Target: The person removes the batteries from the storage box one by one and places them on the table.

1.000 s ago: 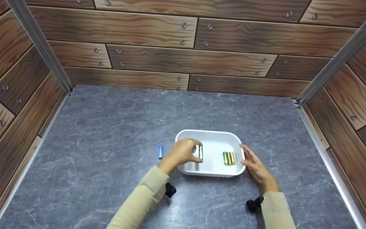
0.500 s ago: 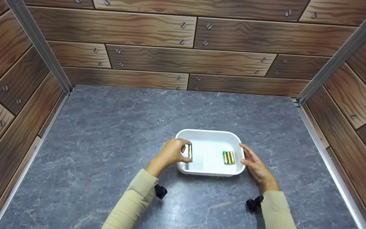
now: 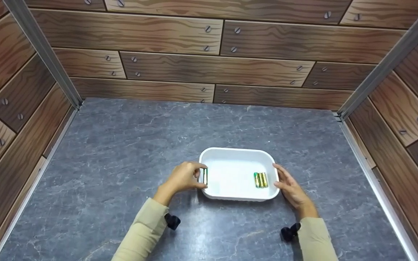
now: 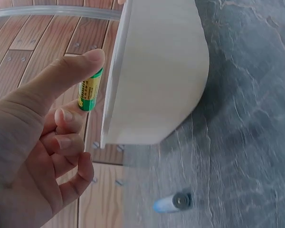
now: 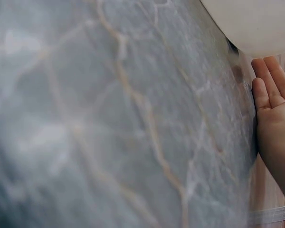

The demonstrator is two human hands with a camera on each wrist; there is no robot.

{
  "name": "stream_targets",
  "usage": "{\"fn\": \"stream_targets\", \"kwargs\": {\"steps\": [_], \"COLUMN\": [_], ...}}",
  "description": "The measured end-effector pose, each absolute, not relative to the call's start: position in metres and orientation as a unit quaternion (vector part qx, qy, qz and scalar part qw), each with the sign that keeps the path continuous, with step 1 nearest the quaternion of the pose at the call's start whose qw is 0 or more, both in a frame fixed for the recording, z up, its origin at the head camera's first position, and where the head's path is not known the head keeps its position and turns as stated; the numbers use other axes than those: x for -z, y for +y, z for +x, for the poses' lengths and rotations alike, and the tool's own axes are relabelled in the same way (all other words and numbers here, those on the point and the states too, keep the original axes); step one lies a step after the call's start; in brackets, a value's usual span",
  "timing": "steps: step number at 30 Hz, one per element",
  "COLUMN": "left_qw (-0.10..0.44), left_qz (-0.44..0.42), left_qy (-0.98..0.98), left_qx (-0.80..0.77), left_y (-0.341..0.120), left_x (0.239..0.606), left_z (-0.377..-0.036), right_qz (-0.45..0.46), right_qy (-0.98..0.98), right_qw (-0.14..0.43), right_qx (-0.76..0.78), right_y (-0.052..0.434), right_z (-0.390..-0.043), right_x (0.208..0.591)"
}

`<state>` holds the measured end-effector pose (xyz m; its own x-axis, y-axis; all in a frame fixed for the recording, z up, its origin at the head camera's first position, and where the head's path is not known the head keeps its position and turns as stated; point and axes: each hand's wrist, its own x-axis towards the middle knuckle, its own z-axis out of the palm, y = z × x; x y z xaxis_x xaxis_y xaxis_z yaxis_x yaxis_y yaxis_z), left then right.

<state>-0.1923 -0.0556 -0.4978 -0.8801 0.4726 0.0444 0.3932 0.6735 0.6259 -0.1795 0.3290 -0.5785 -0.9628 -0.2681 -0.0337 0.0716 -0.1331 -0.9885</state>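
Note:
My left hand [image 3: 183,178] pinches a green and gold battery [image 4: 90,90] lengthwise between thumb and fingertip, over the left rim of a white plastic tub [image 3: 230,195]. The left wrist view shows the other fingers loosely curled, apart from the battery. At the tub's right end, my right hand [image 3: 291,186] touches the rim with thumb and finger spread. Its visible fingers look straight in the right wrist view, beside the tub's outer wall. A row of green and gold batteries [image 3: 261,180] lies side by side inside the tub, towards the right.
Left of the tub, on the grey marbled tabletop [image 3: 129,145], lies a blue battery [image 4: 171,203], which the left hand hides in the head view. Wood-patterned walls [image 3: 165,65] with metal corner posts enclose the surface at the back and sides.
My left hand has carried the pinched battery leftward, from over the tub's inside to its left rim. The blue battery has become hidden in the head view. My right hand stays put.

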Motion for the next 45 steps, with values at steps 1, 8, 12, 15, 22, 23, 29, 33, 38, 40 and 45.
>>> {"fn": "stream_targets", "kwargs": {"steps": [1, 8, 12, 15, 22, 23, 29, 33, 38, 40, 45], "left_qw": [0.063, 0.068, 0.064, 0.06, 0.063, 0.066, 0.069, 0.069, 0.08, 0.086, 0.087], "left_qz": [0.233, 0.221, 0.217, 0.213, 0.191, 0.187, 0.179, 0.176, 0.168, 0.164, 0.157], "left_qy": [0.913, 0.914, 0.913, 0.912, 0.917, 0.917, 0.919, 0.923, 0.925, 0.925, 0.929], "left_qx": [-0.33, -0.334, -0.339, -0.344, -0.345, -0.347, -0.344, -0.336, -0.332, -0.331, -0.325], "left_y": [-0.058, -0.071, -0.077, -0.081, -0.092, -0.093, -0.097, -0.099, -0.099, -0.099, -0.099], "left_x": [0.498, 0.499, 0.5, 0.502, 0.509, 0.511, 0.517, 0.52, 0.525, 0.526, 0.532], "left_z": [-0.192, -0.191, -0.191, -0.192, -0.196, -0.196, -0.199, -0.202, -0.206, -0.208, -0.212], "right_qz": [-0.073, -0.065, -0.094, -0.109, -0.081, -0.075, -0.062, -0.061, -0.057, -0.059, -0.076], "right_qy": [0.649, 0.649, 0.642, 0.637, 0.645, 0.647, 0.651, 0.65, 0.652, 0.652, 0.645], "right_qw": [0.113, 0.111, 0.109, 0.109, 0.115, 0.116, 0.114, 0.114, 0.112, 0.112, 0.113], "right_qx": [0.748, 0.75, 0.753, 0.755, 0.751, 0.75, 0.748, 0.748, 0.748, 0.747, 0.752], "right_y": [0.329, 0.329, 0.33, 0.33, 0.329, 0.329, 0.328, 0.328, 0.328, 0.328, 0.329], "right_z": [-0.179, -0.179, -0.18, -0.18, -0.18, -0.18, -0.179, -0.178, -0.177, -0.178, -0.178], "right_x": [0.579, 0.579, 0.581, 0.581, 0.579, 0.579, 0.577, 0.577, 0.576, 0.577, 0.578]}}
